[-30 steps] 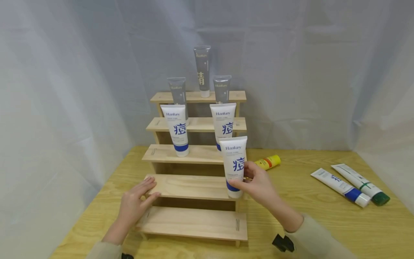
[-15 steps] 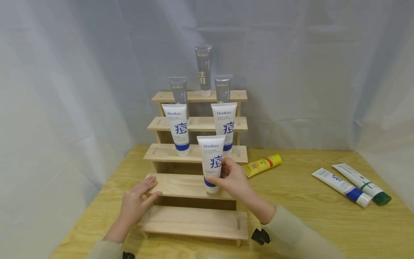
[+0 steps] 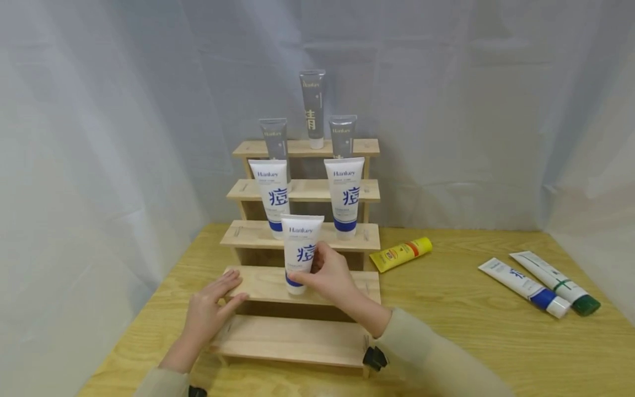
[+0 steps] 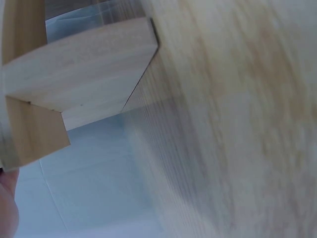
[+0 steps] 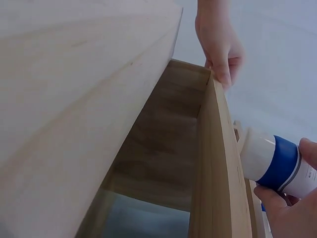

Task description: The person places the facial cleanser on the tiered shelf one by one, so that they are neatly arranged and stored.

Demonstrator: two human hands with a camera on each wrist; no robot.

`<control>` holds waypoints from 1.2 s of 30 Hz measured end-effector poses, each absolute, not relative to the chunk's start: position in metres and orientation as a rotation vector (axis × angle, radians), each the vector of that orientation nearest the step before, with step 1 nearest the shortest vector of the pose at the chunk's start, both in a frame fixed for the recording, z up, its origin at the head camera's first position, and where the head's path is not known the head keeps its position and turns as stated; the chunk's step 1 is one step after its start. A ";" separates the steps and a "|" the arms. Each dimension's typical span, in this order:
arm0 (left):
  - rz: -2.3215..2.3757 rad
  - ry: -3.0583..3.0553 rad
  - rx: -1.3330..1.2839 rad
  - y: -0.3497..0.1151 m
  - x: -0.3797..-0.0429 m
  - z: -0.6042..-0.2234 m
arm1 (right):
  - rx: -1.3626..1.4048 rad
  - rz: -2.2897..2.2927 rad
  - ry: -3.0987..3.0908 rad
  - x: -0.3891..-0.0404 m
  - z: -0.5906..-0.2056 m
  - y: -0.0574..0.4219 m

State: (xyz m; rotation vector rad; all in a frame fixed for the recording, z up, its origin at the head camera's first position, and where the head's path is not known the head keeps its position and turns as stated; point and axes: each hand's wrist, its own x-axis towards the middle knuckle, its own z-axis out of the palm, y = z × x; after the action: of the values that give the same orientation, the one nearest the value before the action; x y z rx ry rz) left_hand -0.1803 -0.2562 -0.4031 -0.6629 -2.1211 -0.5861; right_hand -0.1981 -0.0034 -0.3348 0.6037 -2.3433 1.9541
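Observation:
In the head view my right hand [image 3: 329, 275] pinches a white squeeze tube [image 3: 301, 242] with a blue band near its cap. The tube stands upright, cap down, at the second step from the bottom of a wooden tiered display stand [image 3: 297, 342]. In the right wrist view, the tube's white cap [image 5: 257, 153] is right at the board's edge, thumb and fingers around the blue band. My left hand [image 3: 210, 309] rests on the left end of that same step, fingers on top. Two matching white tubes [image 3: 344, 193] stand one step higher.
Grey tubes [image 3: 312, 110] occupy the top two steps. A yellow tube [image 3: 402, 255] lies on the table right of the stand. Farther right lie a white-and-blue tube [image 3: 523, 286] and a white tube with a green cap [image 3: 555, 281]. A pale curtain [image 3: 446, 110] hangs behind.
My right hand has carried the white tube leftward along the second step, from its right end to near the middle. The left hand has stayed in place.

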 end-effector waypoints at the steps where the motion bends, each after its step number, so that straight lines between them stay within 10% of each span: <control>1: -0.584 -2.128 -0.658 -0.257 -0.181 -0.403 | 0.612 1.952 -2.340 -0.194 -0.330 -0.005; 36: -0.562 -2.144 -0.644 -0.257 -0.181 -0.402 | 0.666 1.617 -2.437 -0.206 -0.340 -0.046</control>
State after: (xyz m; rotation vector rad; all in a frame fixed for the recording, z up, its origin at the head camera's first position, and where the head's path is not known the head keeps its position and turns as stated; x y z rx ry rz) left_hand -0.1809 -0.2572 -0.4024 -0.6437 -2.1435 -0.5617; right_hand -0.2061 -0.0463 -0.3399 0.6657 -2.4370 1.6170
